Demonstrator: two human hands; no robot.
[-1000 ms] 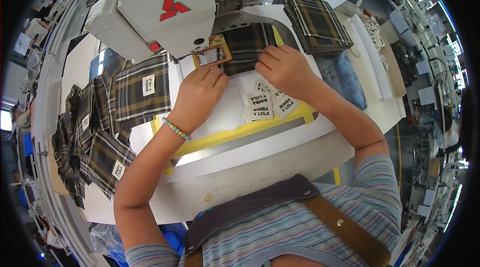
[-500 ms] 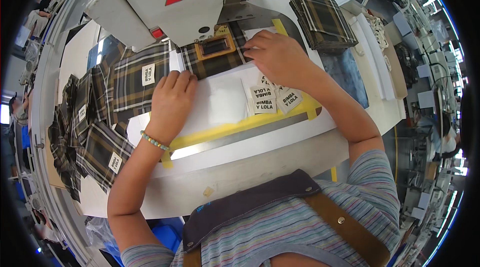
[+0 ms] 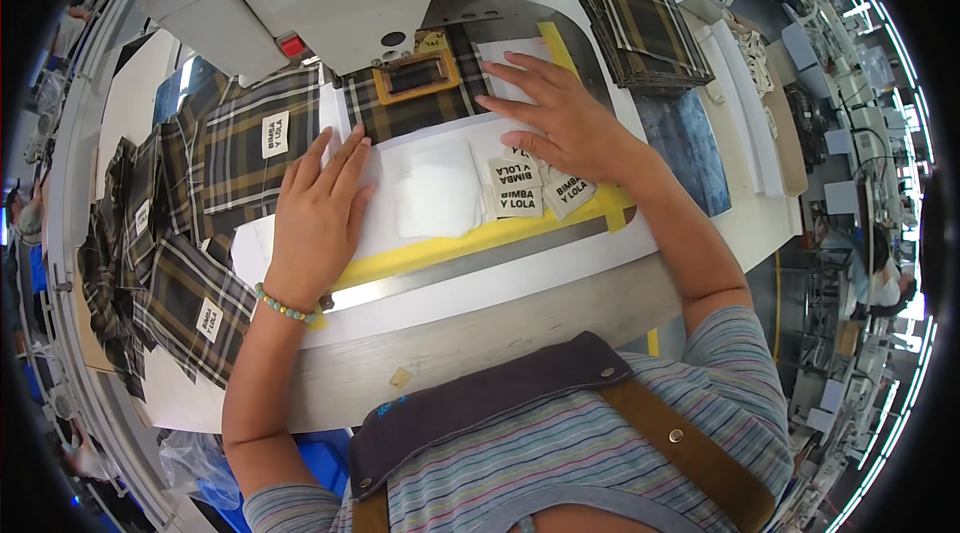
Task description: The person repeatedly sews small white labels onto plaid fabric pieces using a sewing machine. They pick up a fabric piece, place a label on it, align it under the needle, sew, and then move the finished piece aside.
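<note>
1. Desk (image 3: 500, 318): pale, front edge nearest the body. White pad (image 3: 435, 188) lies on it, apparently smooth; cloth should slide over it readily.
2. Left hand (image 3: 318, 218): palm down, fingers (image 3: 342, 159) extended and lightly separated, thumb apart, pinching nothing. Tips stand at the near left corner of the cloth; firm contact cannot be confirmed.
3. Labels (image 3: 517, 188): loose, overlapping group right of the pad, below the right thumb. Judged thin and light; best lifted singly by an edge.
4. Right hand (image 3: 570, 128): fingers spread, pinching nothing. Tips lie at the right edge of the cloth; pressure cannot be told.
5. Cloth (image 3: 415, 115): dark plaid panel, lying flat beyond the pad, between the hands, partly beneath the machine head. Judged light, soft and limp, not fragile, though liable to wrinkle or skew if pulled from one side. Recommended hold: flat fingers on both side edges, clear of the frame.
6. Frame (image 3: 420, 95): brown, rectangular, over the middle of the cloth. Appears rigid.
7. Machine (image 3: 330, 3): white head, above and left of the frame.
8. Stack (image 3: 645, 28): plaid panels, far right, layered. Judged heavier as a pile; single layers best peeled from a corner.
</note>
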